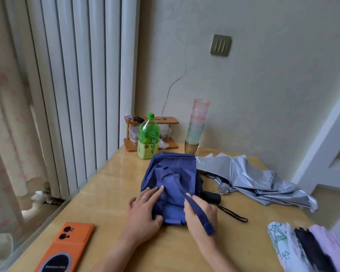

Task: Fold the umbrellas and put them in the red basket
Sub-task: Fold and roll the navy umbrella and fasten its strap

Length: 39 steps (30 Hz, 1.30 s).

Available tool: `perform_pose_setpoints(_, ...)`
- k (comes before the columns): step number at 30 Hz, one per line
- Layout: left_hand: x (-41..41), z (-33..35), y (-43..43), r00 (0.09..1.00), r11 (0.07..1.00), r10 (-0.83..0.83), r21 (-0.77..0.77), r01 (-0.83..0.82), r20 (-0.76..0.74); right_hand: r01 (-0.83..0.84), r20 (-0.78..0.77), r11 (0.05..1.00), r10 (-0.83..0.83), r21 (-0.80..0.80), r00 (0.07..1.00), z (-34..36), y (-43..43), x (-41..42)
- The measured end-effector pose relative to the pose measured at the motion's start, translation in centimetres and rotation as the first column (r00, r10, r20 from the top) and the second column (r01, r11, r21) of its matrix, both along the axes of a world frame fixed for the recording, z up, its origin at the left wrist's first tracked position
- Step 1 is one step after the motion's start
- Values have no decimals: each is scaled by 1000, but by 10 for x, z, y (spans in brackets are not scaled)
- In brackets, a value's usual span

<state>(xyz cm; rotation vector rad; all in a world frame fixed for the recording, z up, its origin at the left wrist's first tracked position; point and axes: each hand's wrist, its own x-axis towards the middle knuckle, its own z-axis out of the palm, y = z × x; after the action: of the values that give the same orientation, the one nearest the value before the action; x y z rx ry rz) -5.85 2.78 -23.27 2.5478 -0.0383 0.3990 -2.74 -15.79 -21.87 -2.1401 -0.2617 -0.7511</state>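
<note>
From the head camera, the blue umbrella lies collapsed in the middle of the bench, its canopy bunched and not yet rolled. The left hand presses on the fabric with straight fingers. The right hand rests on the near edge with the closure strap lying across it; whether it pinches the strap I cannot tell. The black handle sticks out to the right.

The task looks to be at an early stage: this umbrella still needs wrapping and fastening. The silver umbrella beside it sprawls loose. No red basket is in view, so nothing shows as stowed. At the lower right, a bundle of white, black and pink fabric is cut off by the frame; possibly more umbrellas.
</note>
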Motion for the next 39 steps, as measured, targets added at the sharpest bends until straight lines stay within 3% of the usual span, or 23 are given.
perform_pose_setpoints(2, 2, 0, -1, 999, 1000, -11, 9, 11, -52, -189, -87, 982, 189, 15, 978, 2, -1, 0)
perform_pose_setpoints(6, 3, 1, -3, 995, 999, -37, 13, 38, -98, -456, -23, 884, 456, -109, 890, 4, -3, 25)
perform_pose_setpoints(9, 1, 3, -4, 996, 1000, -23, -9, 22, -88, -372, -147, 854, 341, -364, 928, 2, 2, 54)
perform_pose_setpoints(12, -1, 5, -6, 999, 995, 6, -96, -12, -54, -302, -259, 751, 180, -587, 949, 5, 6, 71)
perform_pose_setpoints(17, -2, 5, -8, 997, 997, 27, -65, -32, -75, -248, -342, 690, 2, -680, 940, 12, 17, 100)
perform_pose_setpoints(19, -3, 3, -8, 995, 999, 29, 16, -28, -94, -222, -326, 659, -38, -719, 945, 10, 19, 113)
perform_pose_setpoints(21, -3, 3, -7, 994, 997, 29, 68, -22, -101, -155, -273, 688, -65, -709, 960, 14, 21, 119)
perform_pose_setpoints(25, -2, 1, -7, 995, 996, 20, 90, -11, -94, -97, -139, 587, -27, -804, 990, 21, 24, 119)
perform_pose_setpoints(30, 0, -1, -4, 997, 997, 24, 71, -19, -77, -115, -151, 492, -33, -863, 988, 20, 23, 122)
perform_pose_setpoints(32, 0, -1, -3, 998, 999, 30, 32, -29, -54, -117, -159, 537, -32, -836, 987, 13, 20, 121)
perform_pose_setpoints(34, 2, -2, -3, 997, 995, 76, -71, -77, -20, -88, -126, 640, -13, -764, 992, 5, 15, 117)
perform_pose_setpoints(37, 4, -1, -3, 952, 935, 306, -197, -295, 28, -41, 46, 755, 95, -654, 994, -7, 10, 104)
perform_pose_setpoints(39, 4, 1, -1, 883, 861, 468, -228, -454, 11, -59, 83, 825, 127, -562, 988, -9, 8, 91)
